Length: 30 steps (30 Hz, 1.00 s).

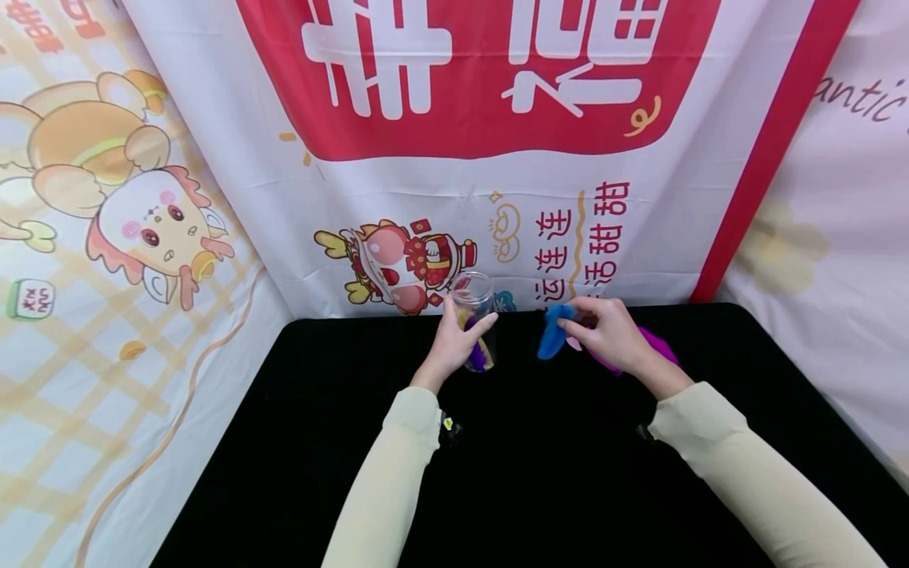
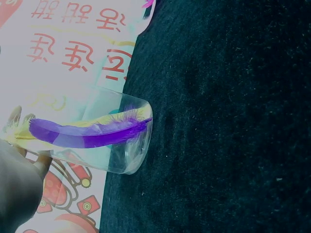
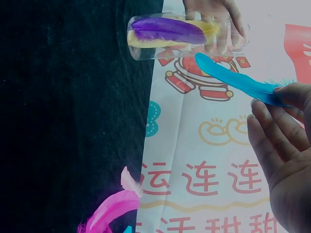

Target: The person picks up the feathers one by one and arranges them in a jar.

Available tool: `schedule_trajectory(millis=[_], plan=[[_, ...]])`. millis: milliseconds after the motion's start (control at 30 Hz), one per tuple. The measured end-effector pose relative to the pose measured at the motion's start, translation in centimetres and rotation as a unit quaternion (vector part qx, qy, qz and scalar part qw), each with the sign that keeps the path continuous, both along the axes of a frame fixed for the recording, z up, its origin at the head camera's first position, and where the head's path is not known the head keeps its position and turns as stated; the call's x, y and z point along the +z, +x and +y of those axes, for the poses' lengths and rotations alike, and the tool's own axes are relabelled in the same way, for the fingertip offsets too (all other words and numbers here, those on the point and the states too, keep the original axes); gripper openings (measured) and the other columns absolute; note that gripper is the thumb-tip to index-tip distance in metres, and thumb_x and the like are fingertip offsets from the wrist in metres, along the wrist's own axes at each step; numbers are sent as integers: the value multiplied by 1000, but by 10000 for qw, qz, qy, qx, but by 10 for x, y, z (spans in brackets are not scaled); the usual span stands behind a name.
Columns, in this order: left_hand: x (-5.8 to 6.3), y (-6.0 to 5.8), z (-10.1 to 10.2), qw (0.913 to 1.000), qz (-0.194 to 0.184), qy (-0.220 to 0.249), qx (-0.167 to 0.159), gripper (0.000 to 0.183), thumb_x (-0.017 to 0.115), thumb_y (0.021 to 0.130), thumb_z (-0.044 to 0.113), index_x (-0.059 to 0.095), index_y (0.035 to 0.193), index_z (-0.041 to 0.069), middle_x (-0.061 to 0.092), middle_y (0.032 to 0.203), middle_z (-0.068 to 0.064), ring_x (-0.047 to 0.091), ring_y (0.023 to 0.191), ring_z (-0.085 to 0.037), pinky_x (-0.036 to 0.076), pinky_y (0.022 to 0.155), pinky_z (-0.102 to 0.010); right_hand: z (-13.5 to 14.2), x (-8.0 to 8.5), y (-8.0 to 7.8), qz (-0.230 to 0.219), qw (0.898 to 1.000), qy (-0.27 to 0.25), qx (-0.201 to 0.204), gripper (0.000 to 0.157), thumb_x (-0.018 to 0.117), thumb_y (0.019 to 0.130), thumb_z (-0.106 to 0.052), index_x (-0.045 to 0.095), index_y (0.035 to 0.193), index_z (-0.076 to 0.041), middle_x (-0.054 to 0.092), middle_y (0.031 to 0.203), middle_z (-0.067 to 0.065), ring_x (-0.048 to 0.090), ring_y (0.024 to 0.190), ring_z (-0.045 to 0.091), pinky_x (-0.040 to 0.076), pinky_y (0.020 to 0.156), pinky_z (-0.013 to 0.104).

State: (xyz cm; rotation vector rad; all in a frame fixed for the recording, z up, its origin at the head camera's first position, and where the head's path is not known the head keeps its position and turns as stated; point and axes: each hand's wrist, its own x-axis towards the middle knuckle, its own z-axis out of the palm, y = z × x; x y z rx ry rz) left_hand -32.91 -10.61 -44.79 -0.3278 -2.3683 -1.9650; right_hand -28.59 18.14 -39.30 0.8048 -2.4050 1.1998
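My left hand (image 1: 453,338) grips a clear cylindrical jar (image 1: 474,289) round its upper part, at the back of the black table. Inside the jar lie a purple feather (image 2: 87,135) and a yellow feather (image 2: 104,119), both plain in the left wrist view. To the right, my right hand (image 1: 609,331) pinches a blue feather (image 1: 550,338) by one end between thumb and fingers. The feather's free end points toward the jar in the right wrist view, apart from it. Below that hand lie a magenta feather (image 3: 114,208) and a pale pink feather (image 3: 129,181), partly hidden in the head view.
A black cloth covers the table (image 1: 540,473). Right behind its back edge hangs a white and red printed banner (image 1: 440,181), close to both hands. Patterned cloth hangs at the left (image 1: 71,379) and right sides. A bit of blue shows beside the magenta feather in the right wrist view.
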Motion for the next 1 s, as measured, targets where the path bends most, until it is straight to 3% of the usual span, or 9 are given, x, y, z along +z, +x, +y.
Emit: schedule_trajectory(millis=[367,633,833,1000], plan=[[0,-1,0,9999,59,96,-15,78,76,92,45,29,149,19,49,145,-12,48,137,-35,36,116,-49,1,1,-2,-102,9999,-120,39,6,76,93,-8,76,99,-8,75,83,3,66,66,14,51,59,21],[-1,-1,0,10000,46,44,4,81,77,89,50,29,148,21,50,145,-11,49,136,-31,36,116,-46,-1,5,-1,-206,9997,-152,-18,7,75,93,-3,75,100,-3,76,87,10,71,71,25,51,61,18],[0,0,0,10000,21,83,-45,83,77,89,52,28,149,21,49,145,-12,48,137,-35,37,115,-48,-8,22,14,-302,9994,-158,26,9,72,92,5,73,101,7,75,89,20,72,73,35,53,62,20],[-1,-1,0,10000,-1,57,-34,84,77,88,54,28,149,21,49,144,-11,49,136,-33,37,115,-47,-13,33,24,-245,9995,-188,82,10,71,92,7,72,101,9,75,90,21,72,74,36,53,64,19]])
